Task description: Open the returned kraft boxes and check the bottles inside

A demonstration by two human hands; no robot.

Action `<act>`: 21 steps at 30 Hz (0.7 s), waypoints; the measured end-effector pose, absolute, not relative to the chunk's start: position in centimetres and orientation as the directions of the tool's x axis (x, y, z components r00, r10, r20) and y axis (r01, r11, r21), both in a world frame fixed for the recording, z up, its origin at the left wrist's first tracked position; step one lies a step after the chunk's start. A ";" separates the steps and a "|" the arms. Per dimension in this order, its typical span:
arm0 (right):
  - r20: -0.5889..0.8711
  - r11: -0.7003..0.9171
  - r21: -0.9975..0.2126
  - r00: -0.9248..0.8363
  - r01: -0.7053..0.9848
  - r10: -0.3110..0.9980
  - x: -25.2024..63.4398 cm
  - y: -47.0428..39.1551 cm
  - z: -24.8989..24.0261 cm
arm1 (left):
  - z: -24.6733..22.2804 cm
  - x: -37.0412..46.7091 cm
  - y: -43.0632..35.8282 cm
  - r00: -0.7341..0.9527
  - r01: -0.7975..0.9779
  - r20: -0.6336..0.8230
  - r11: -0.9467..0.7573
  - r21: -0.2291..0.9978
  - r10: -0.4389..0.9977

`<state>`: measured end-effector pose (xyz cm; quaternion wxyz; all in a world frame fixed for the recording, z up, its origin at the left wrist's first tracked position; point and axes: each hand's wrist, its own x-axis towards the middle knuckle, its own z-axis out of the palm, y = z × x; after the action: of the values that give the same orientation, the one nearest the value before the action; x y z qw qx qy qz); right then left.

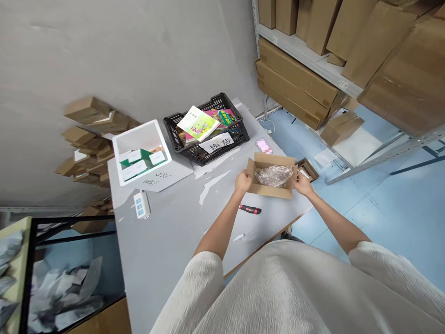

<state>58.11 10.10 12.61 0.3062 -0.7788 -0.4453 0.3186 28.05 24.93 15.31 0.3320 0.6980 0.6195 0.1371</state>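
Observation:
An open cardboard box (273,190) is at the right part of the grey table, its flaps spread. Crumpled clear plastic wrap (274,176) lies inside it, and whatever may be under the wrap is hidden. My left hand (243,181) grips the box's left flap with closed fingers. On the opposite side my right hand (302,183) is closed on the right flap. A black and red utility knife (250,209) rests on the table just below the box, touched by neither hand. Behind the box lies a blurred pink item (264,145).
A black crate (205,160) with books and a white foam box (163,178) with green-and-white packets stand along the wall side. Left of them is a white device (141,205). Shelves (313,60) of cartons rise at right. A small open carton (308,168) sits beyond the table's right edge.

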 end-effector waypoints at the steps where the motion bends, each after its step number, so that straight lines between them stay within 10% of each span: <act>1: -0.203 -0.415 -0.766 0.427 0.492 0.881 59.0 10.1 12.9 | 15.8 28.8 25.1 0.209 0.766 -0.214 -0.024 0.643 0.954; 14: -0.058 -0.435 -0.854 0.780 0.283 0.623 76.9 8.1 15.5 | 17.0 49.8 29.4 0.568 0.530 -0.064 -0.305 0.791 0.820; 21: -0.264 -0.625 -0.763 0.804 0.164 0.532 78.5 7.3 12.3 | 14.6 56.6 31.8 0.493 0.570 -0.123 -0.213 0.793 0.861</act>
<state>78.49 7.35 12.31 0.3838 -0.8689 -0.2003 0.2401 56.57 31.78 14.60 0.4133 0.7588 0.4716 0.1758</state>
